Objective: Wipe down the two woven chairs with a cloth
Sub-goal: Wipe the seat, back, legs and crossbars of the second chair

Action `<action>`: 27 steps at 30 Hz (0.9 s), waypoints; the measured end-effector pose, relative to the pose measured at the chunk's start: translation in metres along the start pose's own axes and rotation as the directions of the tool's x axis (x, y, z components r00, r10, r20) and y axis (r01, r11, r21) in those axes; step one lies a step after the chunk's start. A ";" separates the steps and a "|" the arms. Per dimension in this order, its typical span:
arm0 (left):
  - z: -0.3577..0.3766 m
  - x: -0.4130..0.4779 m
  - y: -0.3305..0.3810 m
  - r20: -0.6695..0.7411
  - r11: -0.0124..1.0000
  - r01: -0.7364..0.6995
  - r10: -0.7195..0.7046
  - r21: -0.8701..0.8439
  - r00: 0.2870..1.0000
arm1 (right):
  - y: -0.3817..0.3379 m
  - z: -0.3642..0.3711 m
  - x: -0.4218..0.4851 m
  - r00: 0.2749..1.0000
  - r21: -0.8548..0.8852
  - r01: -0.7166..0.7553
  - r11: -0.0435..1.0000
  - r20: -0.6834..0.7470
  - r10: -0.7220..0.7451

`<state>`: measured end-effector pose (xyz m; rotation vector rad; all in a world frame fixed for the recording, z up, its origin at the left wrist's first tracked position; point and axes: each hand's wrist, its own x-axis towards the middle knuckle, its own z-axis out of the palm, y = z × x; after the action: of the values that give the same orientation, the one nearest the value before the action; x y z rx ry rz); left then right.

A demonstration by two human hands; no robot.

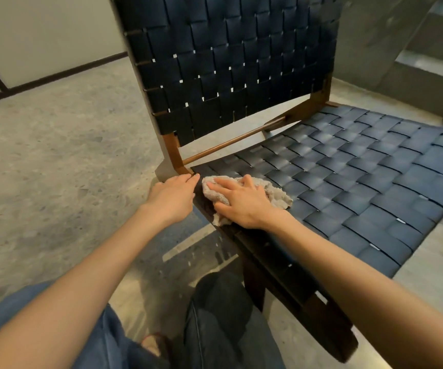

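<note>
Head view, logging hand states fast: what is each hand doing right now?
Left hand: at the edge of the chair seat, fingers bent; a grip cannot be told.
Right hand: open, fingers straight, pressing the cloth onto it.
</note>
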<state>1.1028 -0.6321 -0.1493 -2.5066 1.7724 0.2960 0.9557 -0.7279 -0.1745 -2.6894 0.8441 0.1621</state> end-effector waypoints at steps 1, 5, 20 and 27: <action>0.000 -0.001 0.007 -0.003 1.000 -0.013 0.012 -0.011 1.000 | 0.001 -0.003 -0.018 1.000 0.004 -0.006 1.000 -0.002 0.006; 0.002 -0.003 0.038 -0.018 0.997 -0.058 0.057 -0.050 0.998 | 0.003 -0.012 -0.087 0.999 0.009 -0.019 1.000 -0.050 0.019; 0.031 0.014 0.065 0.071 0.984 -0.035 0.048 -0.177 0.996 | 0.044 -0.016 -0.193 0.892 -0.057 -0.431 0.900 -0.174 0.417; 0.039 0.008 0.042 0.063 0.974 -0.034 0.050 -0.225 0.997 | 0.046 -0.014 -0.135 0.978 0.030 -0.174 0.984 -0.115 0.177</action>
<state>1.0609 -0.6478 -0.1863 -2.5702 1.8630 0.6090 0.8188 -0.6961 -0.1464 -2.6247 1.1132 0.0351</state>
